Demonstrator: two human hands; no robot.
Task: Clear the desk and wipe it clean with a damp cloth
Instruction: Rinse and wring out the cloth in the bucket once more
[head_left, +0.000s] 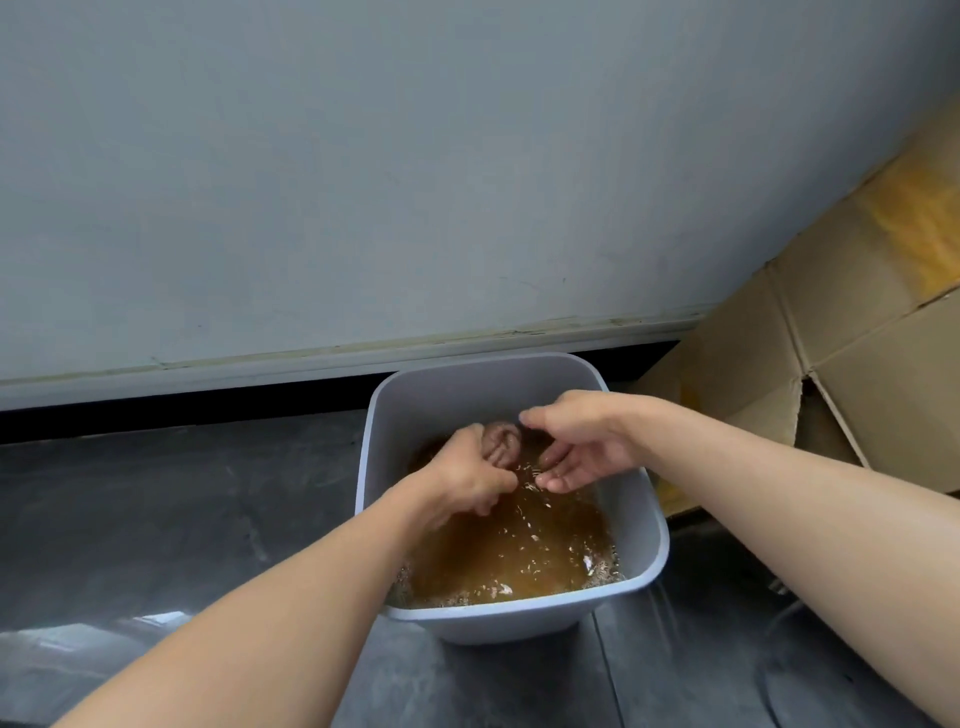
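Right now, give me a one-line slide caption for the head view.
Left hand grips a brown cloth in a grey tub of murky water, right hand open alongside.

- Indoor utility or storage corner; whether in a home or a workplace, cannot tell.
- Plain grey-blue painted wall (363, 182), with a pale, scuffed skirting (311, 358) along its foot.
- Dark grey smooth floor (156, 519) with dull reflections.
- Opened-out cardboard boxes (857, 338) stacked against the wall at right.
- Grey plastic tub (660, 540) on the floor near the wall holds murky brown water (519, 561). A wadded brown cloth (501, 441) is above it, so this is a cleaning spot.
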